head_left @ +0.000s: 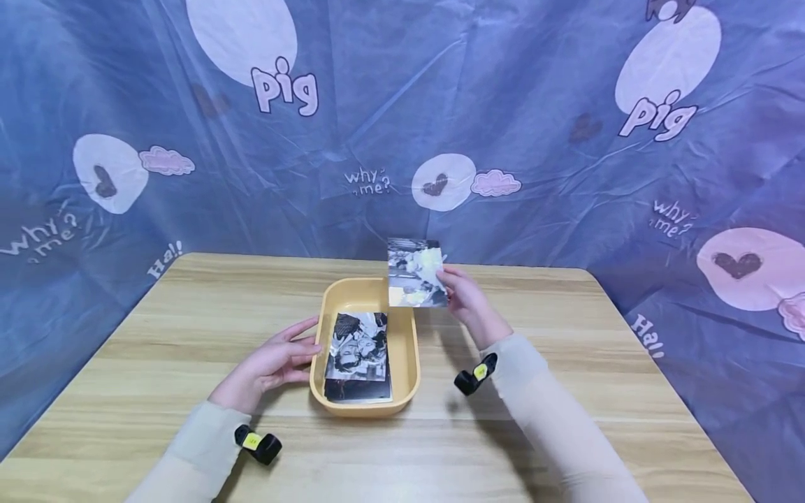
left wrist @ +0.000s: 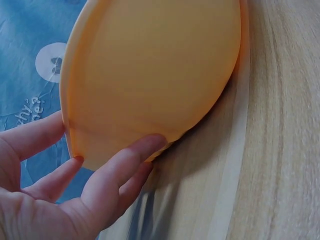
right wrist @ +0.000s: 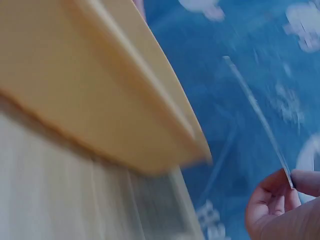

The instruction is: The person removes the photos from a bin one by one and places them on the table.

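Note:
A yellow plastic bin (head_left: pixel 415 381) stands on the table with black-and-white photos (head_left: pixel 357 349) lying inside, one overlapping a darker one. My left hand (head_left: pixel 277 363) rests against the bin's left side; in the left wrist view its fairly straight fingers (left wrist: pixel 135 152) touch the outer wall. Above the bin's far right corner, my right hand (head_left: pixel 467 297) pinches another black-and-white photo (head_left: pixel 415 274) by its right edge. The right wrist view shows this photo (right wrist: pixel 257 110) nearly edge-on, between thumb and fingers.
The wooden table (head_left: pixel 534 419) extends around the bin, its far edge close behind. A blue printed cloth (head_left: pixel 377 105) hangs behind and along both sides. Each sleeve bears a black wrist camera, such as the right one (head_left: pixel 474 374).

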The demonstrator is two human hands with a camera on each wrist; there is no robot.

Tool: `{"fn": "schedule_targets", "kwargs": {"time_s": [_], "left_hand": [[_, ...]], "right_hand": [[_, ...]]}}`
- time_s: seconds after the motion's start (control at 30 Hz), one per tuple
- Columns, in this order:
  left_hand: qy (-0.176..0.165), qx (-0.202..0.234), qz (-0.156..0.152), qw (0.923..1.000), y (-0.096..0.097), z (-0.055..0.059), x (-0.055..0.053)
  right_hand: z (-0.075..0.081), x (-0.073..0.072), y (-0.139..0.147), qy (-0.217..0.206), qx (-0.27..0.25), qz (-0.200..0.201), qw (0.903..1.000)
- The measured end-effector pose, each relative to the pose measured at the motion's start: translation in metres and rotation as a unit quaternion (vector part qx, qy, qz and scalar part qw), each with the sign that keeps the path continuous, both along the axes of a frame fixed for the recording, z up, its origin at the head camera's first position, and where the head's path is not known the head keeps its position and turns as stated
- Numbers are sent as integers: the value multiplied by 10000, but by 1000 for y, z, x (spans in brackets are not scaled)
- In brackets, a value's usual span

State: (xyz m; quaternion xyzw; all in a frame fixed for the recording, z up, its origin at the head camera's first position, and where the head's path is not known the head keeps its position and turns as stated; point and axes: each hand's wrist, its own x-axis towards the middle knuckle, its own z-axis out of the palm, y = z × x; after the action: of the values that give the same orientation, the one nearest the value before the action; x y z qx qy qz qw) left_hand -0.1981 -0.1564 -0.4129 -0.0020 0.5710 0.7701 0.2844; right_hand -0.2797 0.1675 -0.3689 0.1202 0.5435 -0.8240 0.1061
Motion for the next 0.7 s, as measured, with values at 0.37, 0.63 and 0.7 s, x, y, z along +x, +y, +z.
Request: {"fn": "schedule_targets", "kwargs": {"time_s": [0.37,0.63,0.7], "left_hand": [[-32,33,-96,9999,0,0,1],[-16,67,-117,9999,0,-1,2],[1,64,-119,9999,0,-1,1]], "right_hand": [[-28,-26,56,-861,555,7,9947],[-49,-35,63,-845,1537,-62,9845],[-57,-39,61,-684,1813,-53,9810]]}}
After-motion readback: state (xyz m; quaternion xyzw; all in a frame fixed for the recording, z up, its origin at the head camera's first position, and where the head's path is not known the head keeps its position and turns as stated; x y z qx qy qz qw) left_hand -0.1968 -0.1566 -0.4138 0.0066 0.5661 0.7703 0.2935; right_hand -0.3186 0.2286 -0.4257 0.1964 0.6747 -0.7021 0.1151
